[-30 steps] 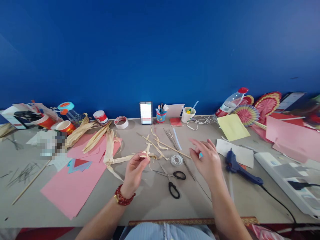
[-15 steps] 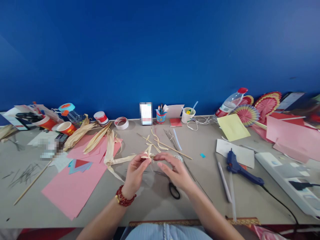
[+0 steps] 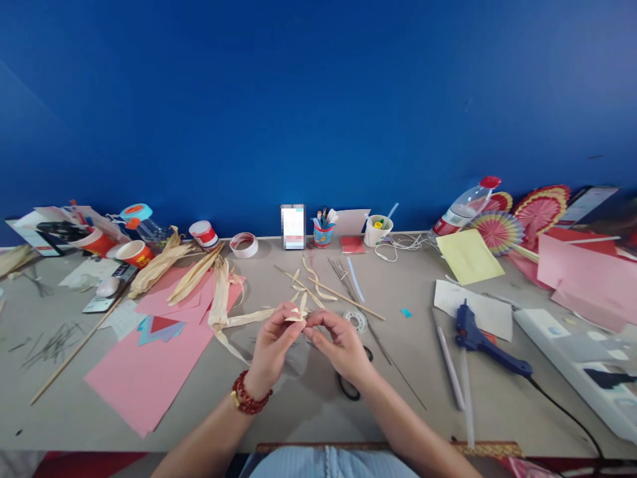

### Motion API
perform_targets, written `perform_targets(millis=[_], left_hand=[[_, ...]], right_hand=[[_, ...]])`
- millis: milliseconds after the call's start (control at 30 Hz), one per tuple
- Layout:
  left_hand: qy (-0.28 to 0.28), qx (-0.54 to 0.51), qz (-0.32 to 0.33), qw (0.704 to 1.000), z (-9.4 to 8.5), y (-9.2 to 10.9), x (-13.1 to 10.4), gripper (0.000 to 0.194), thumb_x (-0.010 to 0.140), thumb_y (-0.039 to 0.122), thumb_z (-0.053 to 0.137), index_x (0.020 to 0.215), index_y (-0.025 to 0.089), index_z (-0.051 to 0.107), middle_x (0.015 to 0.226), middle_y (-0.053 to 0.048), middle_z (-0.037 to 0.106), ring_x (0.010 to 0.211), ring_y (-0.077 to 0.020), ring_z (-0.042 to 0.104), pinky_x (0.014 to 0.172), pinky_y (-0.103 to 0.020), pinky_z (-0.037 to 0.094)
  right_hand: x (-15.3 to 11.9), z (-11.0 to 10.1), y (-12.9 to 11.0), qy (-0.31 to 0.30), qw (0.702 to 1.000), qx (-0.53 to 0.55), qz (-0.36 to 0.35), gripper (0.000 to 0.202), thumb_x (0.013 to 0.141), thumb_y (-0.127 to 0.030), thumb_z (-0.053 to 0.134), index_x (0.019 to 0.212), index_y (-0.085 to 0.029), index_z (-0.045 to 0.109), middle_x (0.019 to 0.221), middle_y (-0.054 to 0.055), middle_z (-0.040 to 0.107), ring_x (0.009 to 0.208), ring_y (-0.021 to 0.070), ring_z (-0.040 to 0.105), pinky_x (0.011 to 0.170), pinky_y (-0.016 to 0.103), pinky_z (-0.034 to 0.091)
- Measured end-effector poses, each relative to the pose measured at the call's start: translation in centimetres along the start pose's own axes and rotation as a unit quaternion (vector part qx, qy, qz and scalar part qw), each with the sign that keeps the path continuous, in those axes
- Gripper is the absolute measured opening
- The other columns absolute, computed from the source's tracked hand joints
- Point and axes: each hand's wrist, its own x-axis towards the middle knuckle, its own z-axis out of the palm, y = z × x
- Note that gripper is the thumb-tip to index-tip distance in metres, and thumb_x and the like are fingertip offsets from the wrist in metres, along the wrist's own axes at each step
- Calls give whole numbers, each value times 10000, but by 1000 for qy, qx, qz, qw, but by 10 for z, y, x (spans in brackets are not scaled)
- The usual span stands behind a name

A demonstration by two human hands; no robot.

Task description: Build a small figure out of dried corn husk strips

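My left hand (image 3: 275,340) pinches a small pale corn husk piece (image 3: 295,316) between thumb and fingers, in the middle of the desk. Close against it, my right hand (image 3: 339,340) has thumb and forefinger closed at the right edge of the same piece. The fingertips hide part of the husk. Cut husk strips (image 3: 318,285) lie just beyond the hands, beside a thin wooden stick (image 3: 358,305). Partly covered by my right hand are black-handled scissors (image 3: 348,390). A clear tape roll (image 3: 355,321) rests right of the fingers.
Dried corn husks (image 3: 162,262) and pink paper (image 3: 149,378) lie on the left. At right are a blue glue gun (image 3: 490,345) with its cord and a white power strip (image 3: 572,372). Cups, a phone (image 3: 292,227) and a bottle (image 3: 465,206) line the blue wall.
My right hand has moved left and its fingers have closed onto the husk piece. The tape roll shows more fully. The view has shifted slightly.
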Motion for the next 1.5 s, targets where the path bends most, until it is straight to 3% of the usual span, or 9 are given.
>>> perform_targets(millis=[267,567,1000,1500], left_hand=[[-23,9,44,999,1,2,-2,60,822,240,710,868,204,722,901,-38,589,864,-159,581,779,-279,502],[-20,86,122,989,2,5,-1,62,826,174,692,883,196,702,869,-37,588,832,-158,569,737,-275,488],[-8,124,129,984,-1,0,-4,71,845,164,667,887,214,693,930,-38,599,888,-163,588,776,-271,490],[-12,152,141,978,2,8,-3,77,860,201,653,893,196,723,905,-58,621,855,-178,616,730,-281,515]], right_hand=[[-3,0,13,7,997,81,-6,107,890,-298,656,827,-211,658,839,29,656,815,178,615,788,295,484],[-1,1,14,18,999,27,-31,144,878,-308,672,778,-208,648,814,37,676,792,183,638,776,301,498],[-2,4,15,29,998,23,-46,153,874,-309,675,762,-216,626,801,34,673,795,184,644,774,308,508],[-2,4,9,51,996,-31,-69,125,864,-287,674,765,-216,650,802,47,691,780,197,653,762,327,516]])
